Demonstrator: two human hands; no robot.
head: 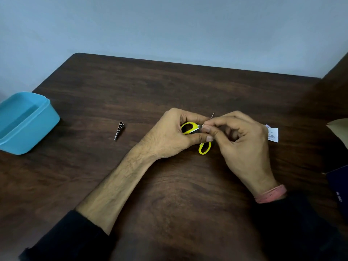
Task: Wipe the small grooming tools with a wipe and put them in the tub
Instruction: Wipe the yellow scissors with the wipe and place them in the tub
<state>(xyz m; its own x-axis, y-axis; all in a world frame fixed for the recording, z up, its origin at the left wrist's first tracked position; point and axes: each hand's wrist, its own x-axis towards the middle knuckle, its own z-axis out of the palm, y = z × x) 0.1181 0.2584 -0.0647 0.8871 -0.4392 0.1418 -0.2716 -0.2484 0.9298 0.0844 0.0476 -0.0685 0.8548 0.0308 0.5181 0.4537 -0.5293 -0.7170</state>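
Both hands work one pair of yellow-handled scissors (204,147) at mid-table, well right of the blue tub (24,121).

The left hand (173,134) curls round one handle loop; the right hand (239,134) pinches at the blades, which it mostly hides. Whether it holds a wipe cannot be told. One nail clipper (119,130) lies between tub and scissors. One white packet (273,133) peeks from behind the right hand.

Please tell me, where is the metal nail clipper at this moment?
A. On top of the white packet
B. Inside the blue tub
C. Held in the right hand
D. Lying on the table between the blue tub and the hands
D: the nail clipper lies alone on the table, to the right of the blue tub and to the left of the left hand, touched by neither hand.
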